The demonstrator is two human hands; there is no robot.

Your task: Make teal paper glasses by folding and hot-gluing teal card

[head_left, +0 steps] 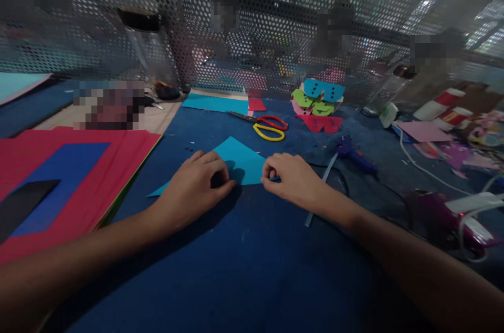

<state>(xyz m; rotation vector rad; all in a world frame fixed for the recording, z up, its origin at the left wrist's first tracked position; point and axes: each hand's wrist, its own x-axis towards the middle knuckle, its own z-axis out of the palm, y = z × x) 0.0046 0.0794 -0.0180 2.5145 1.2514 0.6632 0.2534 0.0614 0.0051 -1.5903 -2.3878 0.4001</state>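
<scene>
A light-blue sheet of paper (240, 158), folded into a triangle, lies on the dark blue table cover (244, 259). My left hand (195, 183) rests on the paper's near left edge with fingers curled down, pressing it. My right hand (291, 178) pinches the paper's right corner between thumb and fingertips. Both hands are close together, almost touching.
Red and yellow scissors (270, 127) lie beyond the paper. A blue glue gun (352, 157) and a purple one (449, 215) with cords sit at right. Stacked red and blue sheets (66, 175) are at left. Cut coloured paper pieces (318, 104) lean on a perforated metal screen (252, 23).
</scene>
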